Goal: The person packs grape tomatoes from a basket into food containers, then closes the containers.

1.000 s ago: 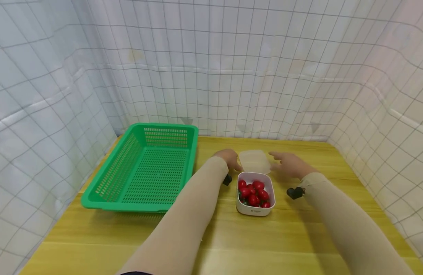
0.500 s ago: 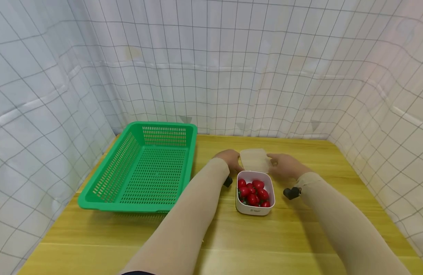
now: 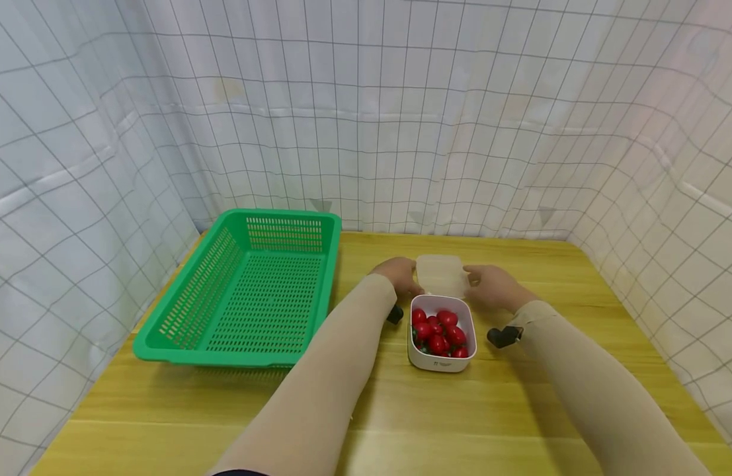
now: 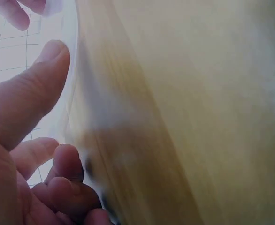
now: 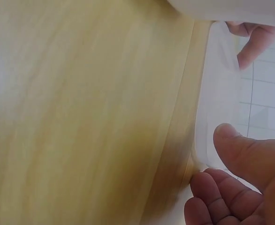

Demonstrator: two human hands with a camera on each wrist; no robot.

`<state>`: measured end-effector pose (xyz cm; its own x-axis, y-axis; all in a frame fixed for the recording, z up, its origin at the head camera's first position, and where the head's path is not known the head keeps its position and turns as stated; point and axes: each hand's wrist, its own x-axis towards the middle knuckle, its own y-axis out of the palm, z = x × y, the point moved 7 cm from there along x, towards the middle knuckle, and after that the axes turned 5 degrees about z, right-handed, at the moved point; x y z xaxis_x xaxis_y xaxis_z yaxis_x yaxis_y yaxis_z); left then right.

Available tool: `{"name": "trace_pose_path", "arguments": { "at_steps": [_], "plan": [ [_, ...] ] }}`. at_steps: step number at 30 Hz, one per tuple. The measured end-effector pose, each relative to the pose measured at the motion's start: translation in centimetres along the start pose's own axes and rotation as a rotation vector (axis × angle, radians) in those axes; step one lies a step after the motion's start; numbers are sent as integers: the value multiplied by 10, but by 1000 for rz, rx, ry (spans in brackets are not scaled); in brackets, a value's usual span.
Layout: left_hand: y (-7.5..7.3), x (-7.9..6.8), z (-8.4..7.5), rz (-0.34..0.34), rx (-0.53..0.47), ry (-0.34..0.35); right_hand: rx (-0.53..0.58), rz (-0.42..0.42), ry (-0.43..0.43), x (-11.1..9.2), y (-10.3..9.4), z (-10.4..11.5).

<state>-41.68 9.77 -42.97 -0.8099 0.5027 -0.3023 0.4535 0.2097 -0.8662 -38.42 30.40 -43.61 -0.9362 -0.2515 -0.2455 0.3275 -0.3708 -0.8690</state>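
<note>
A translucent lid (image 3: 440,274) sits just behind a white container (image 3: 440,361) filled with red cherry tomatoes (image 3: 438,332). My left hand (image 3: 399,272) pinches the lid's left edge and my right hand (image 3: 490,284) pinches its right edge. In the left wrist view the thumb (image 4: 29,93) lies over the lid rim (image 4: 73,70), with the fingers curled below it. In the right wrist view the thumb (image 5: 250,154) presses the lid (image 5: 218,93) from above, fingers under it. Whether the lid touches the table is unclear.
A green slotted basket (image 3: 282,217) stands to the left on the yellow wooden table (image 3: 401,423). White gridded cloth walls close the table in at the left, back and right.
My right hand has moved left onto the lid's right edge and closed on it. The left hand has stayed at the left edge. The lid has shifted slightly away from me.
</note>
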Motion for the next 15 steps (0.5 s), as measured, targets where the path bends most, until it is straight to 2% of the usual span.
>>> {"name": "trace_pose_path", "arguments": {
  "at_steps": [6, 9, 15],
  "plan": [
    [-2, 0, -2, -36, -43, 30, 8, -33, -5, -4, -3, 5],
    [-3, 2, 0, -44, -72, 23, 6, -55, -1, -6, -5, 6],
    [-7, 8, 3, -92, -191, -5, 55, -111, -11, -8, -8, 9]
  ]
}}
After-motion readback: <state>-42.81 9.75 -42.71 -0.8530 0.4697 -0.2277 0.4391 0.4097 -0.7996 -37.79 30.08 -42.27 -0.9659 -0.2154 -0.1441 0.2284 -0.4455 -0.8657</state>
